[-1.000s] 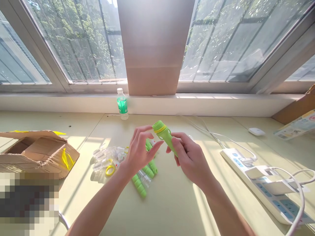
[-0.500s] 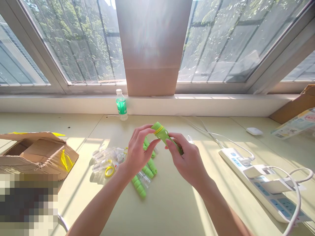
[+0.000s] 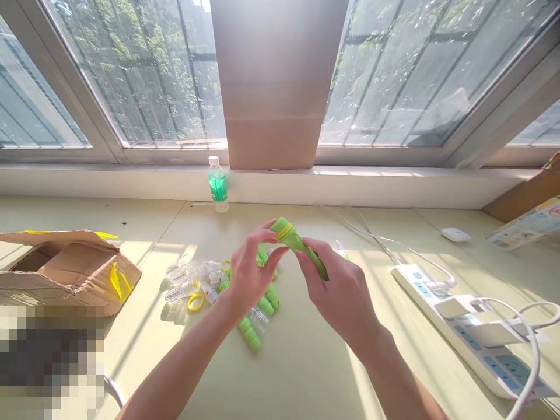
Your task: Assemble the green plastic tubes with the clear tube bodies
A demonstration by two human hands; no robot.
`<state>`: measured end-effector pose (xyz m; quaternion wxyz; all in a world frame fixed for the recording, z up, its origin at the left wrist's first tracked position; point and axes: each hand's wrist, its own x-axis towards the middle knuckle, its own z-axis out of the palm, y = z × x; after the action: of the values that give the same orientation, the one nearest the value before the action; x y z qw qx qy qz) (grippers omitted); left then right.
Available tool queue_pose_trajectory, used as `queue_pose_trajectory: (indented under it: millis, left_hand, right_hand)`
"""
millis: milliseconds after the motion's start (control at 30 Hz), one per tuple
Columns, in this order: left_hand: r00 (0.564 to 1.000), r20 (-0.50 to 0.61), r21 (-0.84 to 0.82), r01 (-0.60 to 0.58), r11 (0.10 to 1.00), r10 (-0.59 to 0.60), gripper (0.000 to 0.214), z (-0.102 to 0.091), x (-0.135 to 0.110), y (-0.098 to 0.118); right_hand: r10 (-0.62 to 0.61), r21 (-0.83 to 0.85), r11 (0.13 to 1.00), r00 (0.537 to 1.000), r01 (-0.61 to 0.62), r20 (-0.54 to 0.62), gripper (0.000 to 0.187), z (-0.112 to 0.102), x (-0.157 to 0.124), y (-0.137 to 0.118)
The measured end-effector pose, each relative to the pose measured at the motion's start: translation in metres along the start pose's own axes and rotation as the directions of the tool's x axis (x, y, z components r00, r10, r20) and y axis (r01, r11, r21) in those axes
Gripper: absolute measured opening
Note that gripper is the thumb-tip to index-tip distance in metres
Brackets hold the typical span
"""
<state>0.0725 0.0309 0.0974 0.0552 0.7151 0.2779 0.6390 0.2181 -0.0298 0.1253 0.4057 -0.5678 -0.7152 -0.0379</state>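
Observation:
Above the table, both hands hold a green plastic handle (image 3: 301, 244), slanted with its threaded end up and to the left. A yellow ring (image 3: 286, 232) sits around it just below the thread. My left hand (image 3: 250, 265) grips near the threaded end, fingers behind and thumb below. My right hand (image 3: 339, 283) is closed around the lower end, partly hiding it. Beneath and left of my left hand lie several green ridged pieces (image 3: 249, 335), clear plastic tubes (image 3: 181, 291) and a loose yellow ring (image 3: 195, 302); my left hand covers part of this pile.
An open cardboard box (image 3: 83, 274) stands at the left. Toward the window wall is a bottle with a green label (image 3: 217, 185). On the right lies a white power strip (image 3: 420, 286) with plugs and cables, plus a small white charger (image 3: 455, 235) behind it.
The handle has turned slightly about its length between my hands, and its side slot no longer shows. My right hand has shifted slightly right. The pile lies as before.

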Motion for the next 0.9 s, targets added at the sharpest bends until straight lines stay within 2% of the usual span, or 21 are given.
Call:
queue_pose_trajectory:
  millis: [200,367,500,700,800,900]
  left_hand:
    - [0.998,-0.058,0.042,-0.007,0.999,0.01,0.022,0.0,0.001,0.001]
    - [0.998,-0.064,0.024,-0.005,1.0,0.006,0.021,0.001,-0.001,0.002]
    - [0.997,-0.073,0.024,-0.03,0.999,0.032,0.022,0.001,-0.001,0.0]
    - [0.995,0.091,-0.007,-0.027,1.0,0.027,0.018,-0.007,0.006,-0.001]
    - [0.991,0.134,-0.04,-0.02,0.999,0.025,0.017,-0.01,0.01,-0.001]
    - [0.988,0.151,-0.064,-0.015,0.998,0.025,0.018,-0.01,0.011,-0.002]
  right_hand:
    - [0.035,-0.01,0.999,0.999,-0.035,0.008,0.022,0.002,0.0,0.001]
    - [0.026,0.008,1.0,1.0,-0.026,-0.01,0.02,0.002,-0.001,-0.002]
    - [0.073,0.046,0.996,0.997,-0.074,0.018,0.02,0.001,-0.001,-0.002]
    - [0.217,0.218,0.943,0.962,-0.25,0.164,0.025,-0.007,0.003,-0.005]
    - [0.26,0.309,0.889,0.928,-0.338,0.267,0.031,-0.01,0.006,-0.005]
    - [0.269,0.328,0.874,0.919,-0.358,0.288,0.028,-0.011,0.008,-0.006]
